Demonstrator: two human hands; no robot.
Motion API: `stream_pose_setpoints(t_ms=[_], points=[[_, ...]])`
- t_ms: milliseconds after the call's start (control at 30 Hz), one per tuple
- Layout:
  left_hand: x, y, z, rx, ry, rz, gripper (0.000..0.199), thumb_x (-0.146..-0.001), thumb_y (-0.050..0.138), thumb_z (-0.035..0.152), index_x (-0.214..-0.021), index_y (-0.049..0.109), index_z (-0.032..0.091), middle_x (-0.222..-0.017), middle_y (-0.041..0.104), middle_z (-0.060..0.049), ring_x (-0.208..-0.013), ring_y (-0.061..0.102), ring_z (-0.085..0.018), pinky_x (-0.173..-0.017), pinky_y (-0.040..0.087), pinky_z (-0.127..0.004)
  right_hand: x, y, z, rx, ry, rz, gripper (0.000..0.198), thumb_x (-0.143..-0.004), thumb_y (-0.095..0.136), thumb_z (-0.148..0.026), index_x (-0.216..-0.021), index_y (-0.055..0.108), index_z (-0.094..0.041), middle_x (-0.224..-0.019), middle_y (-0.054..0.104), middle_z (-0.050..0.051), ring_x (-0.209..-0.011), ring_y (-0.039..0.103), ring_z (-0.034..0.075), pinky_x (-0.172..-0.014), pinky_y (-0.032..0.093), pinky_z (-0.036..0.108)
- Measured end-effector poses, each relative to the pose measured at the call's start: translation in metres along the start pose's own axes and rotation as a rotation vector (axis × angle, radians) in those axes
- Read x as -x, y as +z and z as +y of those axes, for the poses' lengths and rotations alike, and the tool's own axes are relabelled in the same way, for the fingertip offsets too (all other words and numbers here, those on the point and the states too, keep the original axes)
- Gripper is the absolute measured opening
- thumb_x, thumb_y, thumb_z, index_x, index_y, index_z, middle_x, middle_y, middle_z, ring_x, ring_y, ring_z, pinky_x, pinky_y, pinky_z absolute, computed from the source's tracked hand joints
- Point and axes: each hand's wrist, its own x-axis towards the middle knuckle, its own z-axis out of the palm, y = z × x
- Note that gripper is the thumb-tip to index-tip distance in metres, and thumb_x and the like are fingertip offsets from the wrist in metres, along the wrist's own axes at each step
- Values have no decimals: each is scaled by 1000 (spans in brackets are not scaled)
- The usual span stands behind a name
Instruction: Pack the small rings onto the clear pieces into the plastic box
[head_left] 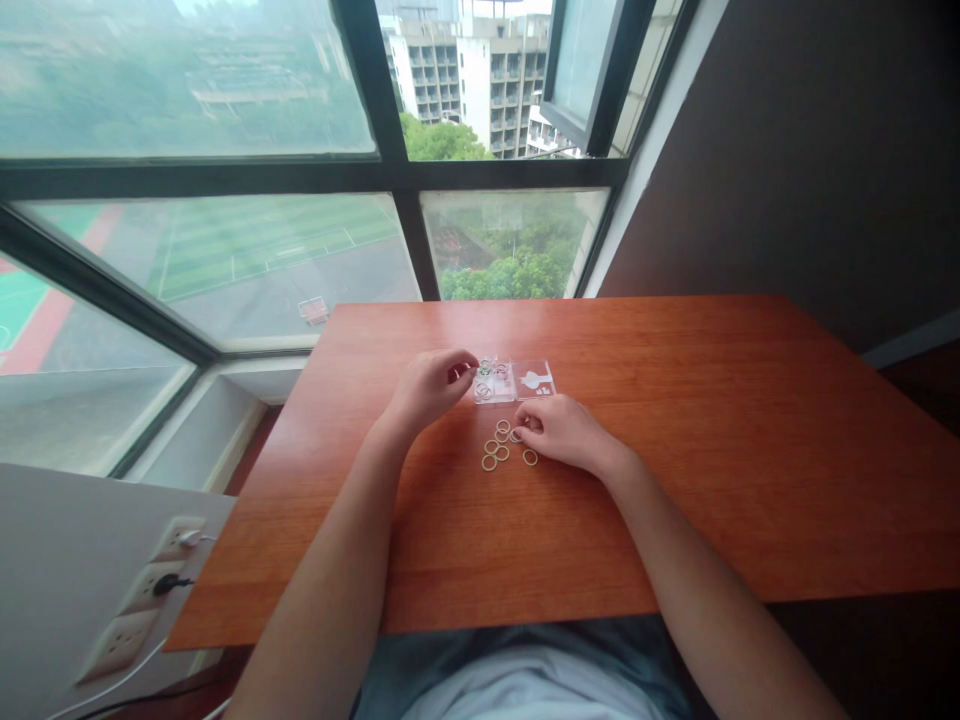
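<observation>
6 loose pale-yellow round rings (496, 449) lying outside, on the reddish-brown wooden table (675, 450), near side of a small clear plastic box (493, 402). 1 similar ring (511, 436) at the right hand's (562, 430) fingertips, unclear whether pinched or only touched. Already inside: green rings (484, 368) far left, pinkish rings (500, 371) far right, whitish rings (484, 391) near left; near right, too small to tell. Left hand (439, 385) at the box's left edge, fingertips close together, impossible to tell whether clamped on anything.
</observation>
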Motion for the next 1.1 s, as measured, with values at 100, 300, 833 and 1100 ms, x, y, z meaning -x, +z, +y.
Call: stream_pose_setpoints(t_ms=[100, 300, 833, 1100], points=[[0, 0, -1, 15, 0, 5, 16, -84, 57, 23, -91, 70, 18, -75, 69, -4, -64, 61, -13, -57, 45, -21, 0, 0, 0, -7, 3, 3, 6, -78, 64, -21, -76, 69, -22, -70, 67, -3, -62, 55, 11, -55, 31, 23], [0, 2, -1, 21, 17, 13, 15, -84, 57, 22, -90, 70, 18, -74, 69, -4, -63, 60, -13, -56, 45, -21, -2, -1, 0, -98, -23, 93, 4, -80, 65, -21, -77, 68, -21, -62, 63, -4, -57, 53, 10, -57, 34, 22], [0, 7, 12, 107, 40, -14, 18, -87, 57, 27, -91, 71, 16, -70, 66, -3, -59, 56, -11, -53, 41, -19, -5, 1, 5, -130, 8, 453, 8, -82, 63, -29, -82, 67, -22, -56, 56, -5, -52, 51, 11, -57, 38, 23], [1, 17, 39, 294, 60, -106, 18, -89, 58, 29, -88, 70, 15, -69, 64, -2, -58, 50, -8, -53, 39, -19, -4, 0, 4, -134, 11, 476, 8, -82, 63, -28, -83, 68, -21, -56, 56, -4, -52, 51, 11, -58, 38, 23]])
